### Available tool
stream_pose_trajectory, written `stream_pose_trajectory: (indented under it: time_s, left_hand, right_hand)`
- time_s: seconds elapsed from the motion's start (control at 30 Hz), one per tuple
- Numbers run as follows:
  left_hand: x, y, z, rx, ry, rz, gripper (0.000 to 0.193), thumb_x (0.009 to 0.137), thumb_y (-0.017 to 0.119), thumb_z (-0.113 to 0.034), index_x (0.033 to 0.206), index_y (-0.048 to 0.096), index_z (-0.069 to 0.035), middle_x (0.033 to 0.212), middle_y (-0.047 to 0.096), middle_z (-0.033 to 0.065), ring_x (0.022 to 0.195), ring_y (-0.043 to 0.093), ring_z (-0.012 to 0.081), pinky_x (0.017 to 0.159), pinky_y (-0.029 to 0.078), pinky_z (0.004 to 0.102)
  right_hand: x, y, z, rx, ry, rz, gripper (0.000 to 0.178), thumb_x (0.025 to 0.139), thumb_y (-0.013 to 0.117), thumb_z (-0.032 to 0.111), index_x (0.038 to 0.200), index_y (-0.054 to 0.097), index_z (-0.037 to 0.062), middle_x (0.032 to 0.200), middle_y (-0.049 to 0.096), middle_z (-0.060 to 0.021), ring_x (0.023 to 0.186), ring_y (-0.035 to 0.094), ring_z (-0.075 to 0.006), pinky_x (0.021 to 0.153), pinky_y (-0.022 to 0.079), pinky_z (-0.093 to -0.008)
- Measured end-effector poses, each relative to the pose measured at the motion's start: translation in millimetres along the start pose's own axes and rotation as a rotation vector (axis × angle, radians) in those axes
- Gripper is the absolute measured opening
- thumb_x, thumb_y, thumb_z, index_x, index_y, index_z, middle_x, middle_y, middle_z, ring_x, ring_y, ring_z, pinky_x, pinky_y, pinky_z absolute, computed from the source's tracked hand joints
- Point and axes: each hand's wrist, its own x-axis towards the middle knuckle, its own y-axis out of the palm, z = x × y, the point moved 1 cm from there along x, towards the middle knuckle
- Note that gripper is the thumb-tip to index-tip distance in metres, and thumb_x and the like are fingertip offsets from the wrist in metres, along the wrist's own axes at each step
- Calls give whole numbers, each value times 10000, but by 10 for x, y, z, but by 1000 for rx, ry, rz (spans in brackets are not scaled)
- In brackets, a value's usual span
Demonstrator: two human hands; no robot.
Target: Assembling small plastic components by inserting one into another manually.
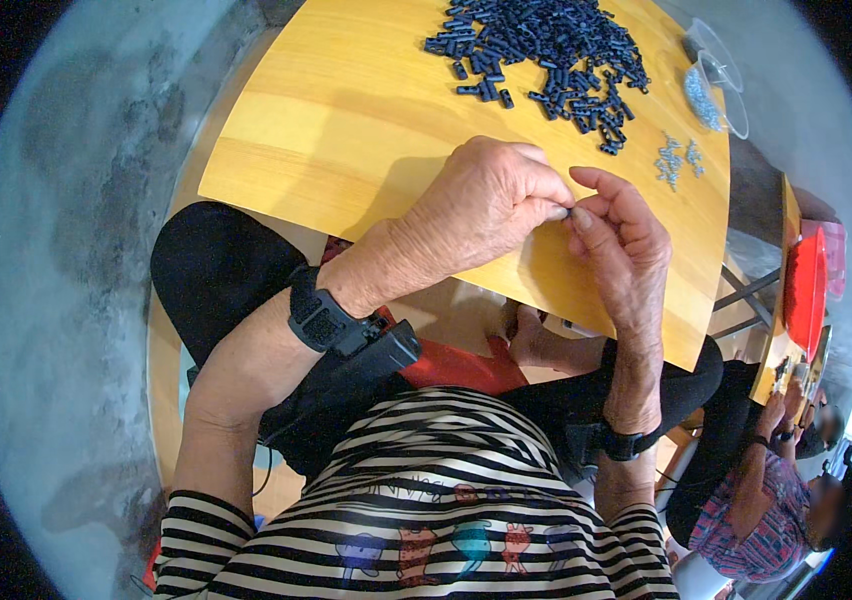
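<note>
One dark bit (568, 211) pinched in my left hand (496, 185) could go flying if my right hand (626, 245) (can't tell its grip) fumbles.

The desk (326, 120) looks like smooth pale wood with a faint satin sheen. On its far part, the black pieces (546, 40) look like matt moulded plastic; toward its right edge, the silvery bits (668, 162) look like shiny metal. At that edge stands a clear plastic tub (736, 112). Right of the desk, a red basin (806, 290) is smooth, glossy plastic; left of it, the wall (76, 200) looks matt and blotchy. At its near side, the striped shirt (426, 480) is soft, matt cloth.
</note>
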Motion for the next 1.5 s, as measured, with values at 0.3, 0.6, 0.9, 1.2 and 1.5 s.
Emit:
stream_pose_trajectory:
  time_s: [0.3, 0.6, 0.9, 1.2, 1.5]
  left_hand:
    - [-35, -2, -133, -236, -138, -18, 87, 779, 659, -28, 858, 691, -12, 731, 639, 56, 652, 600, 112, 575, 474, 237]
    - [-75, -17, -170, -211, -119, -65, 65, 768, 667, -13, 831, 683, -10, 741, 646, 70, 652, 608, 136, 573, 481, 242]
    - [-81, 5, -204, -580, -332, -131, 65, 816, 645, -12, 860, 692, -5, 726, 633, 40, 621, 586, 93, 543, 474, 222]
    - [-32, -75, -143, -626, -325, -133, 105, 827, 655, -51, 909, 690, 5, 753, 657, 54, 620, 589, 85, 563, 483, 204]
    - [-31, -76, -122, -603, -328, -126, 102, 829, 646, -41, 907, 688, 11, 753, 650, 59, 626, 588, 91, 570, 484, 207]
  right_hand:
    - [21, -94, -29, 460, 175, 127, 268, 829, 623, 41, 1094, 594, 15, 778, 611, -1, 609, 528, -59, 558, 430, -182]
    - [51, -80, -26, 523, 228, 180, 264, 812, 653, 66, 1065, 600, 11, 778, 635, -16, 583, 531, -65, 516, 427, -181]
    - [101, -23, -17, 602, 242, 237, 238, 844, 640, 140, 1050, 602, 25, 756, 620, -5, 572, 516, -56, 487, 405, -165]
    - [105, 65, -6, 768, 179, 241, 271, 884, 588, 139, 1116, 568, 2, 838, 644, -46, 640, 552, -71, 507, 427, -187]
    - [129, 50, -45, 631, 160, 186, 229, 885, 573, 105, 1086, 596, -3, 837, 647, -43, 630, 556, -81, 547, 440, -190]
